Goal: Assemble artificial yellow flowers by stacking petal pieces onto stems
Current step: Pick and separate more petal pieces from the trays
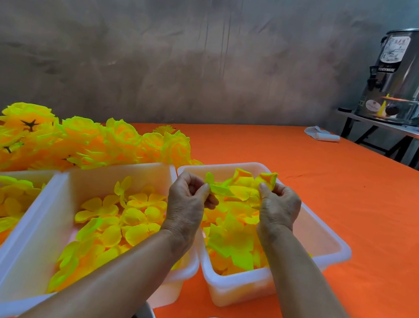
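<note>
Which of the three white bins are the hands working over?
The rightmost white bin, set apart on the orange cloth. Both the left hand and right hand hold petal pieces above it; the other two bins sit further left.

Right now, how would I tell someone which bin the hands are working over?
On the orange table, three white plastic bins of yellow petals sit in a row. It is the rightmost bin, standing apart from the other two. Both the left hand and right hand pinch petals above it.
</note>
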Action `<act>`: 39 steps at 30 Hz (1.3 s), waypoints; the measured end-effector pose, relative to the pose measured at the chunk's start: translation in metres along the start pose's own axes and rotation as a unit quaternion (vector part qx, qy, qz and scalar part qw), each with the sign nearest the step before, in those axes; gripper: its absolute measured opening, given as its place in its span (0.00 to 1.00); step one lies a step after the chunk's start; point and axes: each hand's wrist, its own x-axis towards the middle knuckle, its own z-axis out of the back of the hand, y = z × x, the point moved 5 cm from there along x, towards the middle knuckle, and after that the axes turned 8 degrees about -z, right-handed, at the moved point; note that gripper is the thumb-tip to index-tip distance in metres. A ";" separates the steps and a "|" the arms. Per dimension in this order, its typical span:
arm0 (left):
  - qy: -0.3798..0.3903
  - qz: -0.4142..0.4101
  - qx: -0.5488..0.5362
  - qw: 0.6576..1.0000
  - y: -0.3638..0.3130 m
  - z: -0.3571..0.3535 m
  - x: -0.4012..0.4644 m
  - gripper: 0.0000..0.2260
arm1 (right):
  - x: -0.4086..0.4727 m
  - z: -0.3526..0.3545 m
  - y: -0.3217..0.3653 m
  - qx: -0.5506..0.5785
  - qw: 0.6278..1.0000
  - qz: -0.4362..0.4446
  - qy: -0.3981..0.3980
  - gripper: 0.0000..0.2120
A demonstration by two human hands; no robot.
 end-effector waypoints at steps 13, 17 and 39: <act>-0.037 -0.007 0.031 0.999 -0.002 0.002 -0.001 0.11 | 0.003 0.005 0.002 -0.134 0.987 0.020 -0.086 0.10; -0.121 0.015 0.026 0.992 0.003 0.018 0.006 0.13 | 0.012 0.027 0.002 -0.190 0.970 -0.030 -0.147 0.14; 0.037 0.047 -0.056 0.997 0.003 0.000 0.000 0.19 | -0.032 -0.028 0.008 -0.011 0.934 -0.056 0.354 0.12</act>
